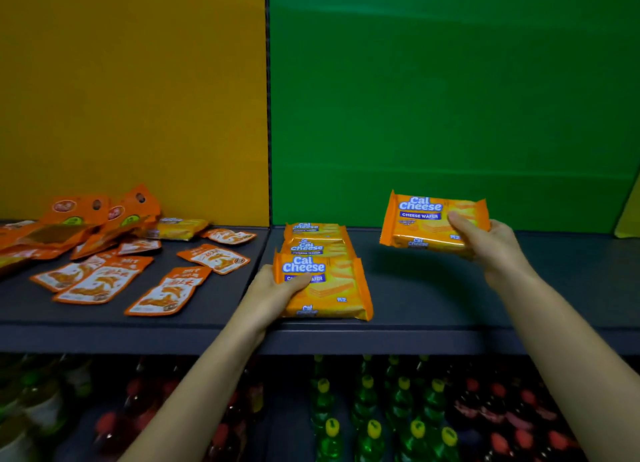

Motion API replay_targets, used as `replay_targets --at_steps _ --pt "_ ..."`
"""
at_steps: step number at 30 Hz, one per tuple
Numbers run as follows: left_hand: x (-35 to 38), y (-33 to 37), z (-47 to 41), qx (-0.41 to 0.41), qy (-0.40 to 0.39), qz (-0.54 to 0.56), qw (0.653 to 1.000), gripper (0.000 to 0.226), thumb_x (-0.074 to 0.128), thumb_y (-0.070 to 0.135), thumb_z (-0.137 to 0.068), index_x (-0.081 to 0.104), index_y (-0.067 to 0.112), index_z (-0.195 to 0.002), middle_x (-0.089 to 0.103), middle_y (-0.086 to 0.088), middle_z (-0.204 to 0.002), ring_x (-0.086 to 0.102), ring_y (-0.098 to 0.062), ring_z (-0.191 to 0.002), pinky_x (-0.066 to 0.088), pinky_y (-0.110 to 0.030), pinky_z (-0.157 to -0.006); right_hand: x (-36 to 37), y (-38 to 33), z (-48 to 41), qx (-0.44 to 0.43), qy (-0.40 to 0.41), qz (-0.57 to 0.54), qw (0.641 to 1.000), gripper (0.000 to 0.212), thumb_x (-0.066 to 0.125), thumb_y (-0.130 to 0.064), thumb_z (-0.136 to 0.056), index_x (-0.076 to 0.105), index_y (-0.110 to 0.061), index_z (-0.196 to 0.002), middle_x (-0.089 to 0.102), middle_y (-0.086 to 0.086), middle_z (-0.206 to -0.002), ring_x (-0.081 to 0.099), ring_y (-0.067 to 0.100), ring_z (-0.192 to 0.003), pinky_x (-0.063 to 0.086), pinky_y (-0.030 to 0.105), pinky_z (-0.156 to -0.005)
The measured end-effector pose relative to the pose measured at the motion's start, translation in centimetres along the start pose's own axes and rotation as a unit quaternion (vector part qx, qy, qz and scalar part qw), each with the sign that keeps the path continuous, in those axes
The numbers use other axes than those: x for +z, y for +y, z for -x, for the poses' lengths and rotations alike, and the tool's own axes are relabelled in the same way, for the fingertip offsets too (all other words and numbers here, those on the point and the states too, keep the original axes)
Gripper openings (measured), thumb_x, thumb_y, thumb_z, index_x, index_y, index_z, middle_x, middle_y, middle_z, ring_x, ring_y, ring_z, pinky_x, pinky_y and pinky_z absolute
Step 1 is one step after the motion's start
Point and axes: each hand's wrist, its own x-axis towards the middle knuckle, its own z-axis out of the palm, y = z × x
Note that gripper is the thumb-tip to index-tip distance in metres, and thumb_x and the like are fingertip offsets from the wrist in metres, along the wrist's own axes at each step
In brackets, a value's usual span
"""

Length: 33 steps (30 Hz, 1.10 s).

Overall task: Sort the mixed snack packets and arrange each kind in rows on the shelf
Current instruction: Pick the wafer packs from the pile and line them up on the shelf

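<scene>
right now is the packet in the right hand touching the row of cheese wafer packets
Apart. The head view shows bare shelf between the held packet and the row.

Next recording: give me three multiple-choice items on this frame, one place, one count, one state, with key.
1. The row of orange Cal Cheese wafer packets lies before which back panel? A the yellow panel; B the green panel; C neither.
2. How many packets are in that row? A one; B six; C three.
3. The orange wafer packet in the right hand is: A held above the dark grey shelf; B lying flat; C torn open.
Key: 1 B, the row sits right of the divider. 2 C, three labels show, the left hand gripping the front packet. 3 A, fingers grip it clear of the shelf.
</scene>
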Motion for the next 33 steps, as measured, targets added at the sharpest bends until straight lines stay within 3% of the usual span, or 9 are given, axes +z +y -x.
replay_targets --at_steps 5,7,10,14,16,23,27,31,33 --pt "0.0 0.7 0.1 0.012 0.044 -0.185 0.982 0.041 0.073 0.046 -0.071 0.055 0.021 -0.099 0.064 -0.005 -0.111 0.061 -0.023 -0.100 0.048 -0.038 -0.093 -1.3 1.1 -0.7 0.013 -0.011 -0.016 1.000 0.039 0.067 -0.025 -0.084 0.055 -0.007 -0.116 0.061 0.011 -0.107 0.056 0.011 -0.071 0.047 0.024 -0.064" --pt "-0.4 1.2 0.1 0.003 0.012 -0.236 0.972 0.034 0.071 0.052 -0.071 0.058 0.026 -0.089 0.066 -0.002 -0.107 0.062 -0.022 -0.100 0.047 -0.038 -0.096 -1.3 1.3 -0.8 0.018 -0.015 -0.020 1.000 0.042 0.066 -0.025 -0.085 0.053 -0.006 -0.120 0.060 0.009 -0.106 0.057 0.012 -0.073 0.046 0.023 -0.064" --pt "-0.8 1.5 -0.2 -0.019 -0.027 -0.287 0.957 0.055 0.069 0.062 -0.059 0.060 0.024 -0.097 0.068 -0.004 -0.111 0.063 -0.022 -0.101 0.047 -0.039 -0.097 -0.9 1.5 -1.1 0.024 -0.020 -0.020 0.999 0.045 0.066 -0.026 -0.085 0.052 -0.005 -0.122 0.060 0.010 -0.108 0.058 0.022 -0.089 0.046 0.023 -0.065" --pt "-0.7 0.9 -1.0 -0.026 0.020 -0.425 0.904 0.069 0.059 0.071 -0.067 0.055 0.017 -0.110 0.061 -0.005 -0.119 0.058 -0.024 -0.107 0.047 -0.038 -0.093 -0.4 1.7 -1.8 0.038 -0.024 -0.012 0.999 0.048 0.067 -0.027 -0.084 0.051 -0.005 -0.123 0.061 0.011 -0.112 0.058 0.024 -0.096 0.050 0.032 -0.077" --pt "-0.5 0.5 -1.0 0.001 0.069 -0.495 0.866 0.068 0.052 0.070 -0.074 0.051 0.015 -0.116 0.057 -0.004 -0.122 0.054 -0.025 -0.112 0.045 -0.037 -0.090 -0.2 1.9 -2.2 0.045 -0.024 -0.009 0.999 0.048 0.068 -0.027 -0.083 0.051 -0.006 -0.123 0.061 0.012 -0.115 0.059 0.024 -0.097 0.050 0.036 -0.084" --pt "0.2 2.6 -2.0 0.280 0.155 -0.540 0.778 0.044 0.046 0.048 -0.090 0.052 0.014 -0.116 0.060 -0.004 -0.113 0.054 -0.024 -0.106 0.041 -0.034 -0.081 -0.3 3.5 -4.0 0.076 -0.029 -0.009 0.997 0.045 0.065 -0.027 -0.085 0.052 -0.006 -0.123 0.060 0.008 -0.107 0.056 0.012 -0.072 0.044 0.023 -0.060" --pt "2.2 4.7 -3.4 0.326 0.131 -0.541 0.764 0.036 0.042 0.047 -0.092 0.054 0.021 -0.114 0.067 0.004 -0.100 0.060 -0.024 -0.099 0.043 -0.032 -0.071 -1.1 4.4 -5.7 0.088 -0.025 0.005 0.996 0.036 0.063 -0.024 -0.087 0.053 -0.007 -0.117 0.059 0.009 -0.103 0.056 0.014 -0.071 0.042 0.023 -0.058" --pt "4.4 5.2 -4.8 0.346 0.111 -0.572 0.735 0.032 0.039 0.045 -0.094 0.054 0.023 -0.111 0.067 0.006 -0.102 0.060 -0.024 -0.101 0.042 -0.032 -0.072 -1.1 5.9 -8.5 0.102 -0.037 0.060 0.992 0.020 0.063 -0.020 -0.086 0.059 -0.006 -0.100 0.061 0.013 -0.106 0.057 0.025 -0.089 0.045 0.027 -0.058" --pt "5.6 5.7 -5.9 0.346 0.095 -0.590 0.723 0.031 0.039 0.045 -0.094 0.054 0.022 -0.110 0.066 0.006 -0.105 0.060 -0.024 -0.102 0.043 -0.033 -0.073 -0.5 6.3 -10.8 0.108 -0.043 0.090 0.989 0.031 0.065 -0.022 -0.083 0.060 -0.003 -0.107 0.064 0.016 -0.115 0.060 0.027 -0.093 0.048 0.030 -0.068"
